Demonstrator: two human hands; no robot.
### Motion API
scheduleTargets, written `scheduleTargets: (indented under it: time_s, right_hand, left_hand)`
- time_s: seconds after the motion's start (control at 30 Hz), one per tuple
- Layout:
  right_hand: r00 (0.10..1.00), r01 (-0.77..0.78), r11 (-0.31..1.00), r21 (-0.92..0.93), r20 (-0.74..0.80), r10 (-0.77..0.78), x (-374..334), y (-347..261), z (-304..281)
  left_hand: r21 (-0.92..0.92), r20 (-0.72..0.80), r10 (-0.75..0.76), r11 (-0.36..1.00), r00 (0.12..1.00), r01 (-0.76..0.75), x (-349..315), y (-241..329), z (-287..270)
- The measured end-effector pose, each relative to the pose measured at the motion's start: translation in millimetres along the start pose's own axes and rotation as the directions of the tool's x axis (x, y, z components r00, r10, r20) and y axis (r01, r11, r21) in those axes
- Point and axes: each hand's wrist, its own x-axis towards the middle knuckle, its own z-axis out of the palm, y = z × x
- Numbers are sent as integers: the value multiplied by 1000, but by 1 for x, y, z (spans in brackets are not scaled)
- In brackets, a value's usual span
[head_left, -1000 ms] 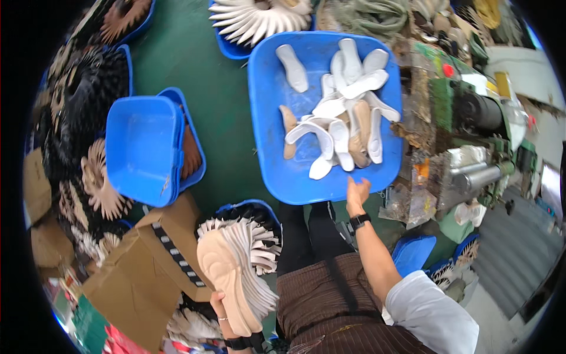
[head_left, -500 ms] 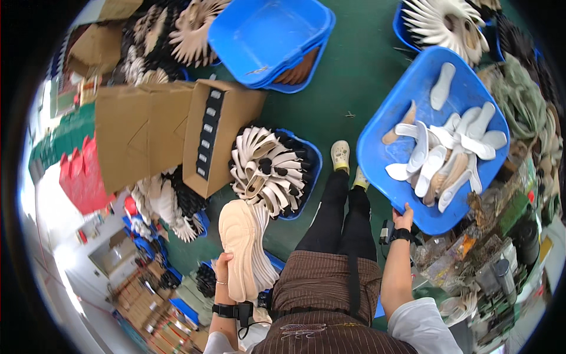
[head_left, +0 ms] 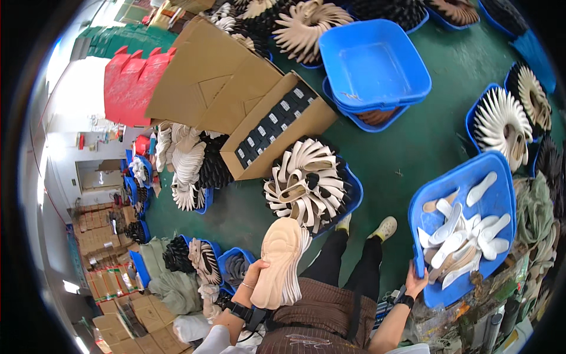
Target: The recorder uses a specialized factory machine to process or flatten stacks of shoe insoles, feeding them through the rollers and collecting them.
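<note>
My left hand (head_left: 256,276) is closed around a stack of beige and white shoe insoles (head_left: 279,259), held upright in front of my apron with a beige one on top. My right hand (head_left: 416,284) grips the near rim of a blue plastic tub (head_left: 446,184) on my right. Loose white insoles (head_left: 471,231) and a few tan ones lie jumbled inside that tub, mostly toward its near end. The fingers of my right hand are partly hidden behind the rim.
Ahead stands a blue tub of white-and-black shoes (head_left: 308,184), beside an open cardboard box (head_left: 321,115) of small black packages. Stacked blue tubs (head_left: 377,62) sit farther off. Shoe-filled tubs (head_left: 501,121) line the far right. Clutter (head_left: 466,315) lies near my right arm.
The view has turned left, so the cardboard box and shoe tubs appear farther right. My feet have shifted. Both hands keep their hold on the insole stack and the tub rim.
</note>
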Motion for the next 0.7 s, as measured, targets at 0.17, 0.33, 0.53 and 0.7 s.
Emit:
scheduleTargets:
  time_s: [0.17, 0.33, 0.53, 0.7]
  right_hand:
    - [958, 25, 980, 200, 276, -80, 8, -8, -48]
    - [974, 104, 988, 115, 189, -124, -36, 10, -40]
    - [941, 115, 988, -107, 331, -73, -97, 23, -44]
    - [936, 225, 886, -407, 344, -79, -144, 19, -37]
  left_hand:
    - [-72, 65, 8, 997, 998, -3, -2, 31, -37]
    - [-204, 95, 109, 975, 990, -88, -17, 51, -110]
    - [-417, 177, 182, 904, 967, -94, -30, 55, -160]
    - [-408, 244, 251, 903, 937, -135, -46, 32, -189]
